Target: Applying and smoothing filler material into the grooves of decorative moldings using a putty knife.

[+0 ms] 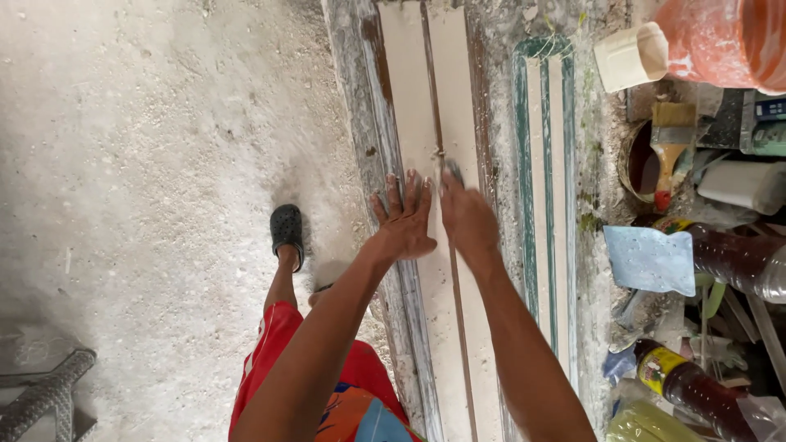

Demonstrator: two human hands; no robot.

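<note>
Now, line by line:

Board: a long, pale moulded board [426,123] lies flat on a rough, dusty bench, running away from the person, with a dark groove down its middle and worn brown and green edges.

Left hand: the left hand [405,217] lies flat on the left half of the board, fingers spread wide and straight, pressing down and gripping nothing.

Right hand: the right hand [468,217] is curled over the groove with something small and grey at its fingertips [453,173]; the blur hides what it is and how tightly it is held.

Second board: a similar board with green edges [547,188] lies just beside it, to the right, apart from both hands.

Clutter: at the right sit a paintbrush [671,147] across an open tin, a blue rag [651,260], dark bottles [729,258] and an orange bucket [729,37].

Floor: a black clog [286,232] stands on grey concrete to the left.

Handling, as a judgement: the board looks stiff and fairly heavy for its length, dusty rather than slippery, and likely to flex or swing if lifted at one end.

Where to hold: best gripped by both long edges near the middle; the pale faces look freshly coated and could mark.
</note>
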